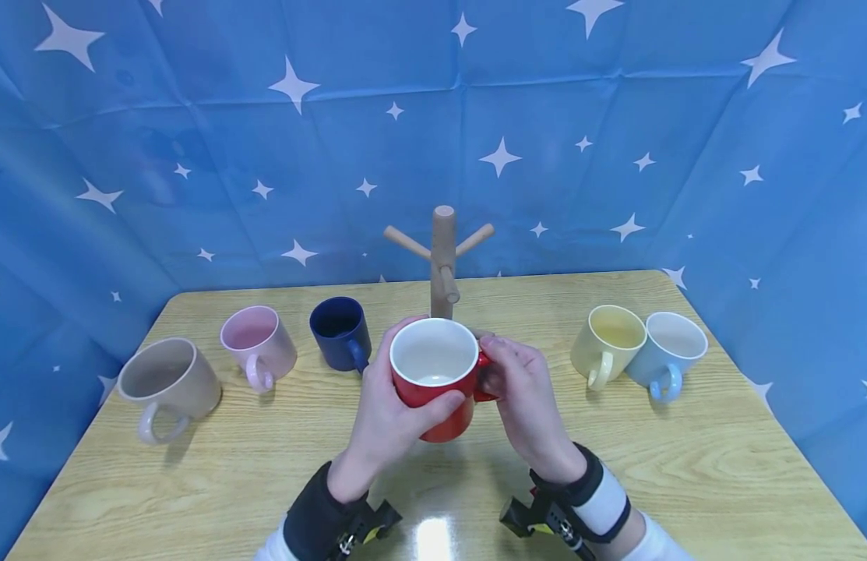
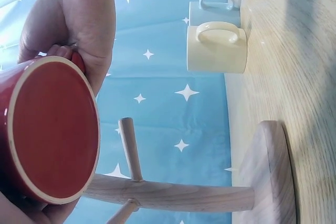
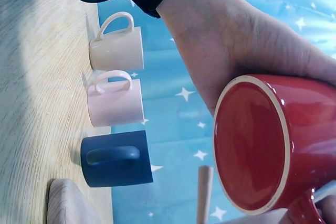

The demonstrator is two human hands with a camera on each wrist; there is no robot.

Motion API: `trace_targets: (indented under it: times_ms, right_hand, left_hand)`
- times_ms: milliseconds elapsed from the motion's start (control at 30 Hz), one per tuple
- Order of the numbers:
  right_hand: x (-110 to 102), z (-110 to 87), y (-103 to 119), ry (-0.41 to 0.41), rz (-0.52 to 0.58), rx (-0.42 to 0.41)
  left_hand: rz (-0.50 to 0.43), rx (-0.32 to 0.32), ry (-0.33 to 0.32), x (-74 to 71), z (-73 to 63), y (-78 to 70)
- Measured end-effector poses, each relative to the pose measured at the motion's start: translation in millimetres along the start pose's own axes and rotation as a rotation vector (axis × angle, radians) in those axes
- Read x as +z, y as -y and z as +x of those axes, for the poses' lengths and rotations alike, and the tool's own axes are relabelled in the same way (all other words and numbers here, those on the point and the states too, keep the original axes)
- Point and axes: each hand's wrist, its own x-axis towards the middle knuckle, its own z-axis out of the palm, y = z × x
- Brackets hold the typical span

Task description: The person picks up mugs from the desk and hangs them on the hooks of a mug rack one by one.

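Observation:
A red mug (image 1: 447,421) with a white inside is held up off the table in front of a wooden mug tree (image 1: 443,241). My left hand (image 1: 384,417) grips its body, the thumb lying across the front. On the other side my right hand (image 1: 527,389) pinches the handle, which points right. Both wrist views show the mug's red underside (image 2: 55,129) with its pale unglazed ring. The tree's pegs stick out bare behind the mug, and its lower post is partly hidden in the head view.
Left of the tree stand a beige mug (image 1: 170,386), a pink mug (image 1: 259,347) and a navy mug (image 1: 340,335). On the right, a yellow mug (image 1: 607,343) stands close against a light blue mug (image 1: 667,354). A starry blue cloth (image 1: 405,140) hangs behind the wooden table (image 1: 279,483).

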Motion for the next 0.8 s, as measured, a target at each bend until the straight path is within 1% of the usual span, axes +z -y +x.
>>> trace_targets:
  times_ms: [167,267,367,467,567,667,800]
  right_hand:
    - [-2.1,0.7,0.9,0.033,-0.027,-0.009]
    - [-3.1,1.3,1.6,0.04,-0.077,-0.028]
    - [-3.9,2.1,2.6,0.023,-0.179,-0.078]
    - [-6.1,3.3,2.9,0.006,-0.306,-0.161]
    - [-9.4,4.6,3.3,0.0,-0.403,-0.231]
    - [-12.3,5.9,3.7,-0.013,-0.445,-0.267]
    - [-14.4,7.0,5.3,-0.048,-0.475,-0.284]
  left_hand:
    - [0.013,0.029,-0.019,0.0,-0.3,1.1]
    - [0.019,0.046,-0.034,-0.9,0.1,2.5]
    - [0.018,0.053,-0.037,-2.3,0.9,3.3]
    - [0.017,0.048,-0.04,-4.4,1.8,2.8]
    - [0.016,0.038,-0.053,-7.3,3.1,1.3]
    - [0.015,0.024,-0.073,-10.9,4.4,-0.7]
    - [0.015,0.008,-0.084,-15.3,5.8,-2.7]
